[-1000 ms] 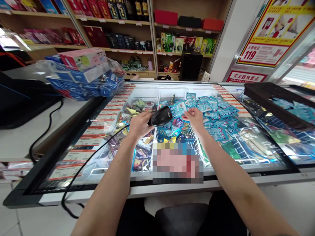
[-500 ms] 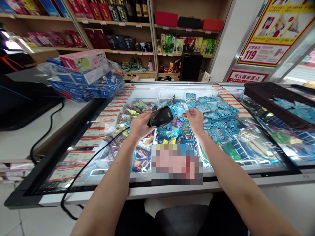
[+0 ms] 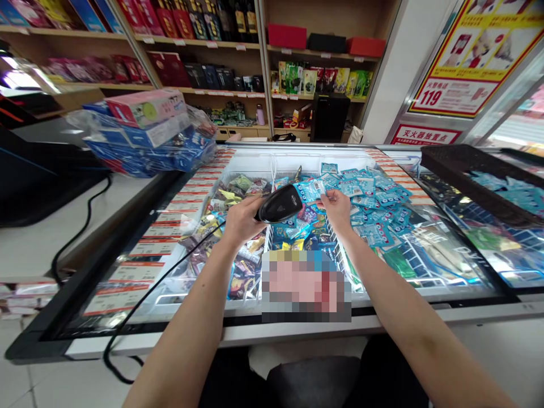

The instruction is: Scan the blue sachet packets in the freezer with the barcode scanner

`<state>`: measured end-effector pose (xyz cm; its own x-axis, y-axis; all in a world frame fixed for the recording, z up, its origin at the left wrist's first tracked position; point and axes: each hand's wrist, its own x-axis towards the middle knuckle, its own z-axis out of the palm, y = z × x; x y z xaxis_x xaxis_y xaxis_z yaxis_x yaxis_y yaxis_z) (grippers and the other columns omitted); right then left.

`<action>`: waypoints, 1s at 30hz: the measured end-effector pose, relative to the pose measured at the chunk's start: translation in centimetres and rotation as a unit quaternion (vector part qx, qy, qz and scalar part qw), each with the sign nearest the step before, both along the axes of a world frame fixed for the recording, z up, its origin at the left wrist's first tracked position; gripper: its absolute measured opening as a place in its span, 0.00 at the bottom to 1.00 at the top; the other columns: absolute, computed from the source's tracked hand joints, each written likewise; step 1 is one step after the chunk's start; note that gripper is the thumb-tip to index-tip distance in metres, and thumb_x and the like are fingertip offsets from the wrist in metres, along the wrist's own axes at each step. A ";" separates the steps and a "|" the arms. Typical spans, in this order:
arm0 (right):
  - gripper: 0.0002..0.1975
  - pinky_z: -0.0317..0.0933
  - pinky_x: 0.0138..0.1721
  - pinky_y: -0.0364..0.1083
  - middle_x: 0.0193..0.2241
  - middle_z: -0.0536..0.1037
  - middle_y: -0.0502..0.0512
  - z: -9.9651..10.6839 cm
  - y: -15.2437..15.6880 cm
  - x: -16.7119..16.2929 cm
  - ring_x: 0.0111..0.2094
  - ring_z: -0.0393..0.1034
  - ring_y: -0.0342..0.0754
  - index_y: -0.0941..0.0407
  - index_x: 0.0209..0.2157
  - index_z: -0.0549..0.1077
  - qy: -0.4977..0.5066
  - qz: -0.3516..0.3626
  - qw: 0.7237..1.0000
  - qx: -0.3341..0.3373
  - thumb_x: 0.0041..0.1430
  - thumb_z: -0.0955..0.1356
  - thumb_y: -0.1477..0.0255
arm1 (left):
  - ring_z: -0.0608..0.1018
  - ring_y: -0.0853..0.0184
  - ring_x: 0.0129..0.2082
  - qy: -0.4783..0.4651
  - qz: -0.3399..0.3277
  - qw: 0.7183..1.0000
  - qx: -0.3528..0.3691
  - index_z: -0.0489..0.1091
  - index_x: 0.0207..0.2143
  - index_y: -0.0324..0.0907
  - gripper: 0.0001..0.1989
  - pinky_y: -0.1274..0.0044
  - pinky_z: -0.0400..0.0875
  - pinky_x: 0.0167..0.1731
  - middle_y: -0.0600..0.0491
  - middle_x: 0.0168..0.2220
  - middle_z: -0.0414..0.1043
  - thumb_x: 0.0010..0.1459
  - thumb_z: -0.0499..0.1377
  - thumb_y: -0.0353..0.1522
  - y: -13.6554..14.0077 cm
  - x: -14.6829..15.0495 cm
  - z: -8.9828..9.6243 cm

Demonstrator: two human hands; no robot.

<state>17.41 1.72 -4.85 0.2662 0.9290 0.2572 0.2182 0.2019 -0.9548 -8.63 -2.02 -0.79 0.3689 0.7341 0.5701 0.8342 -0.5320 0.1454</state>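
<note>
My left hand is wrapped round the grip of a black handheld barcode scanner, whose cable trails down to the left. The scanner's head points at a small blue packet with a printed barcode on it. My right hand pinches that packet at its right edge. Both hands are over the glass top of a chest freezer. Many similar blue packets lie in a loose pile on the glass, right beside my right hand. The scanner head hides part of the packet's left end.
Plastic-wrapped boxes are stacked at the left. A dark brown basket with more blue packets stands at the right. The scanner cable crosses the freezer's left side. Shelves of goods stand behind, and a red-and-yellow sign hangs at the right.
Both hands stay nearly where they were, still holding the scanner and the blue packet. The view has shifted very slightly.
</note>
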 end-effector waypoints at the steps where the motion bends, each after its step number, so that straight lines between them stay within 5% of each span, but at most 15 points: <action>1: 0.11 0.71 0.34 0.50 0.27 0.79 0.54 0.0 0.0 0.0 0.30 0.77 0.52 0.55 0.34 0.68 -0.002 -0.001 1.000 -0.001 0.54 0.65 0.62 | 0.76 0.64 0.37 0.001 -0.005 1.000 0.001 0.72 0.41 0.42 0.14 0.77 0.67 0.34 0.50 0.36 0.76 0.53 0.54 0.35 0.0 0.0 0.0; 15: 0.10 0.71 0.31 0.49 0.24 0.76 0.50 -0.4 0.2 0.0 0.28 0.77 0.51 0.54 0.30 0.68 0.005 -0.008 0.999 0.032 0.54 0.66 0.62 | 0.77 0.64 0.39 -0.006 -0.028 1.000 0.006 0.72 0.42 0.42 0.14 0.77 0.68 0.36 0.49 0.38 0.76 0.53 0.54 0.34 0.1 0.0 -0.3; 22: 0.11 0.73 0.32 0.48 0.22 0.75 0.47 0.3 1.1 1.1 0.26 0.77 0.48 0.56 0.32 0.68 0.129 -0.037 0.989 0.057 0.51 0.69 0.63 | 0.77 0.65 0.38 -0.016 -0.018 0.999 0.022 0.72 0.42 0.42 0.15 0.78 0.68 0.35 0.50 0.37 0.76 0.53 0.55 0.36 0.1 -0.2 -0.4; 30: 0.12 0.74 0.35 0.47 0.22 0.71 0.44 1.9 2.1 6.1 0.26 0.76 0.44 0.55 0.30 0.62 0.289 -0.153 0.940 0.095 0.51 0.70 0.69 | 0.77 0.64 0.37 0.025 0.029 0.999 0.009 0.73 0.40 0.43 0.14 0.79 0.65 0.31 0.51 0.36 0.76 0.52 0.55 0.35 0.5 -0.6 -0.7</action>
